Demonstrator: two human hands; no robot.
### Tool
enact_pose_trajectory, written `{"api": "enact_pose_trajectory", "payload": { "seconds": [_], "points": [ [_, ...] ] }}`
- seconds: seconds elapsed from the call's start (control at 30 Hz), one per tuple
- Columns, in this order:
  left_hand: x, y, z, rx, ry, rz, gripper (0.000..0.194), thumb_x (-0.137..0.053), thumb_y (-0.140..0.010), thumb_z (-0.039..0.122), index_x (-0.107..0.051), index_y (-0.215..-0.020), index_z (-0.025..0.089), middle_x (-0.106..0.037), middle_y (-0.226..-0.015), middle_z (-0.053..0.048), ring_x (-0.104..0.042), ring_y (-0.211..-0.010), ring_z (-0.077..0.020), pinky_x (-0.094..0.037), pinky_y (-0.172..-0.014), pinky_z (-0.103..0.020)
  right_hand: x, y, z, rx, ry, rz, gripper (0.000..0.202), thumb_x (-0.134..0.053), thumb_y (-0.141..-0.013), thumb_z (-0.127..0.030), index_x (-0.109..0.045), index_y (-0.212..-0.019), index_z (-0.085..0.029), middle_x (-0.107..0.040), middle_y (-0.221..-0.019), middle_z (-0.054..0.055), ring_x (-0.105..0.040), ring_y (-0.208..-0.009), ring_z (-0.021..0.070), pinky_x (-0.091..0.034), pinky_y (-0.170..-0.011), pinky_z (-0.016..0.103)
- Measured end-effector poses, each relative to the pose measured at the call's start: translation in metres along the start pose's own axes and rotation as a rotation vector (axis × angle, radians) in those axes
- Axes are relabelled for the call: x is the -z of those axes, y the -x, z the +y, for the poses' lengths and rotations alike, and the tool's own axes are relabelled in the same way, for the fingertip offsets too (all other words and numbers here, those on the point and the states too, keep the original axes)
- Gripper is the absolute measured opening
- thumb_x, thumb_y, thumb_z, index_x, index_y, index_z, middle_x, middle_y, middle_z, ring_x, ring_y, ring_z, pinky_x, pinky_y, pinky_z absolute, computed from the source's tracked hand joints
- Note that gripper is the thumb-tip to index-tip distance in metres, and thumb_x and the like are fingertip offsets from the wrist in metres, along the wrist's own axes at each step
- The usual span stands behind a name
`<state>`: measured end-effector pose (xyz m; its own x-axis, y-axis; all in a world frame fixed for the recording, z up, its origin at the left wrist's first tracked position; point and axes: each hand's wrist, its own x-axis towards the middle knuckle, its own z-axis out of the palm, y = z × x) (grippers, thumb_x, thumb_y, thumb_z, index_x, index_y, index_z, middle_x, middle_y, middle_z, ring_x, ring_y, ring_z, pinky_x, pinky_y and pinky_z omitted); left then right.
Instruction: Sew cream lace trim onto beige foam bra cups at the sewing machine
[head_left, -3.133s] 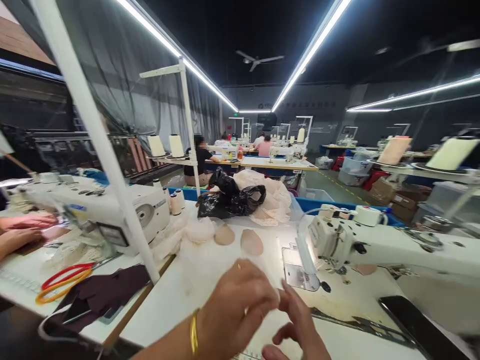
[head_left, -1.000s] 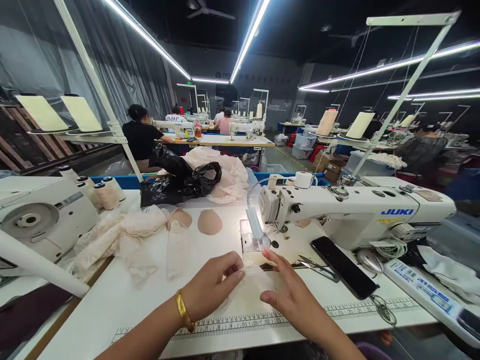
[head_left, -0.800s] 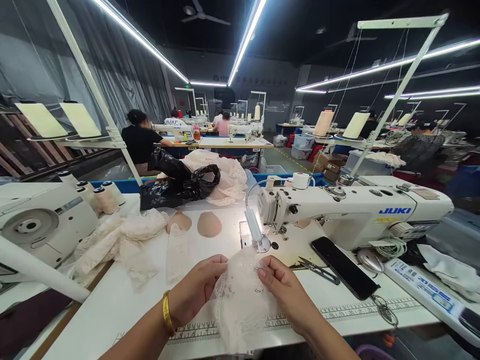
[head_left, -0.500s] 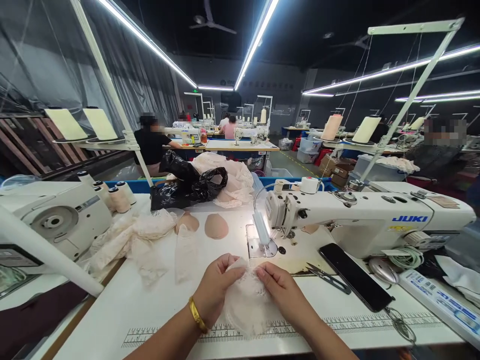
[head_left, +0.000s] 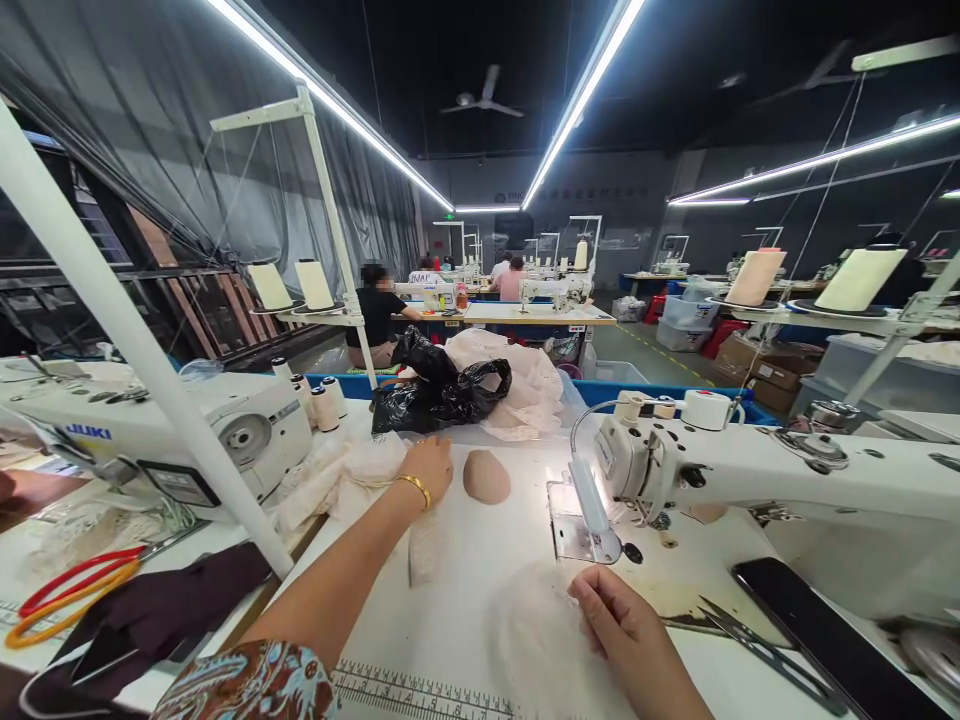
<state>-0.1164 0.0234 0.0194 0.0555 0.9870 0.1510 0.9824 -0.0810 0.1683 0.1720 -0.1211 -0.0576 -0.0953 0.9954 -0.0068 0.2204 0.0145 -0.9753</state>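
Note:
My left hand (head_left: 426, 468) reaches over the left part of the white table, above where a beige oval pad lay; its fingers point away and down, and what they touch is hidden. A second beige pad (head_left: 486, 476) lies just to its right. Under my wrist is a narrow lace strip (head_left: 424, 550). My right hand (head_left: 611, 610) pinches the edge of a sheer whitish fabric piece (head_left: 536, 635) that hangs over the table front, below the sewing machine's needle plate (head_left: 585, 530).
The sewing machine (head_left: 697, 460) stands at right, with snips (head_left: 772, 650) and a phone (head_left: 817, 620) near it. A black bag (head_left: 442, 395) and pale fabric (head_left: 525, 380) are behind. Orange-handled scissors (head_left: 75, 590) lie left. A person (head_left: 373, 315) sits beyond.
My left hand has let go of the sheer fabric and moved forward and left to the pads. My right hand still holds the fabric. The view has turned left.

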Motion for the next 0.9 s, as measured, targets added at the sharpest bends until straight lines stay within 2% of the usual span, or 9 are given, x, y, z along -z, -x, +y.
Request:
{"api": "enact_pose_trajectory", "payload": {
  "seconds": [0.13, 0.3, 0.57, 0.63, 0.7, 0.8, 0.83, 0.9],
  "points": [
    [-0.01, -0.014, -0.014, 0.009, -0.16, -0.058, 0.034, -0.065, -0.101, 0.035, -0.062, -0.129, 0.016, -0.064, -0.129, -0.011, -0.066, -0.109, -0.0249, -0.059, -0.093, -0.045, 0.002, -0.001, 0.002, -0.01, 0.016, -0.019, 0.047, -0.049, -0.092, -0.07, -0.054, -0.078, -0.025, -0.051, -0.062, -0.005, -0.046, -0.06, 0.0172, -0.036, -0.061, 0.029],
    [-0.014, -0.005, -0.017, 0.07, -0.28, -0.036, 0.035, -0.065, -0.101, 0.035, -0.062, -0.13, 0.017, -0.062, -0.133, -0.011, -0.064, -0.114, -0.0267, -0.057, -0.096, -0.048, 0.004, -0.002, 0.003, 0.001, 0.023, -0.042, 0.047, -0.048, -0.093, -0.07, -0.055, -0.078, -0.025, -0.05, -0.064, -0.003, -0.047, -0.063, 0.019, -0.035, -0.062, 0.031],
    [-0.019, 0.001, -0.017, 0.058, -0.206, -0.049, 0.033, -0.065, -0.101, 0.035, -0.063, -0.128, 0.016, -0.064, -0.128, -0.011, -0.067, -0.109, -0.0248, -0.059, -0.093, -0.045, 0.005, 0.001, -0.004, 0.0, 0.012, -0.068, 0.044, -0.051, -0.096, -0.064, -0.052, -0.076, -0.025, -0.049, -0.065, -0.003, -0.045, -0.064, 0.0189, -0.034, -0.063, 0.03],
    [-0.015, 0.002, -0.013, 0.064, -0.155, -0.016, 0.033, -0.065, -0.101, 0.036, -0.063, -0.127, 0.016, -0.065, -0.126, -0.01, -0.067, -0.107, -0.0238, -0.059, -0.091, -0.044, 0.007, 0.001, -0.007, -0.002, 0.0, -0.068, 0.043, -0.052, -0.096, -0.062, -0.051, -0.076, -0.025, -0.05, -0.065, -0.003, -0.046, -0.065, 0.0185, -0.034, -0.064, 0.03],
    [-0.005, 0.004, -0.008, 0.053, -0.086, 0.047, 0.024, -0.065, -0.1, 0.032, -0.067, -0.116, 0.014, -0.068, -0.118, -0.01, -0.067, -0.105, -0.0237, -0.057, -0.093, -0.044, 0.008, 0.002, -0.009, -0.002, -0.017, -0.068, 0.041, -0.052, -0.097, -0.06, -0.052, -0.077, -0.024, -0.052, -0.066, -0.003, -0.047, -0.065, 0.0181, -0.035, -0.064, 0.03],
    [0.017, 0.016, 0.007, 0.022, 0.057, 0.194, 0.015, -0.058, -0.1, 0.024, -0.068, -0.093, 0.014, -0.071, -0.103, -0.012, -0.065, -0.109, -0.0269, -0.049, -0.102, -0.045, 0.011, 0.001, -0.01, -0.001, -0.033, -0.075, 0.04, -0.053, -0.097, -0.059, -0.054, -0.079, -0.024, -0.055, -0.067, -0.003, -0.049, -0.065, 0.0175, -0.037, -0.065, 0.03],
    [0.024, 0.023, 0.014, 0.018, 0.112, 0.247, 0.016, -0.055, -0.1, 0.025, -0.066, -0.094, 0.015, -0.07, -0.103, -0.012, -0.064, -0.109, -0.0271, -0.048, -0.102, -0.044, 0.012, 0.0, -0.01, 0.001, -0.042, -0.079, 0.04, -0.053, -0.098, -0.06, -0.054, -0.08, -0.023, -0.056, -0.067, -0.003, -0.049, -0.065, 0.0174, -0.038, -0.065, 0.03],
    [0.032, 0.042, 0.031, 0.001, 0.281, 0.29, 0.018, -0.051, -0.099, 0.032, -0.063, -0.101, 0.018, -0.07, -0.101, -0.009, -0.066, -0.097, -0.0234, -0.053, -0.087, -0.035, 0.014, -0.003, -0.01, 0.001, -0.082, -0.086, 0.043, -0.053, -0.097, -0.064, -0.057, -0.083, -0.023, -0.057, -0.068, -0.003, -0.052, -0.065, 0.0175, -0.039, -0.064, 0.029]
  ]
}}
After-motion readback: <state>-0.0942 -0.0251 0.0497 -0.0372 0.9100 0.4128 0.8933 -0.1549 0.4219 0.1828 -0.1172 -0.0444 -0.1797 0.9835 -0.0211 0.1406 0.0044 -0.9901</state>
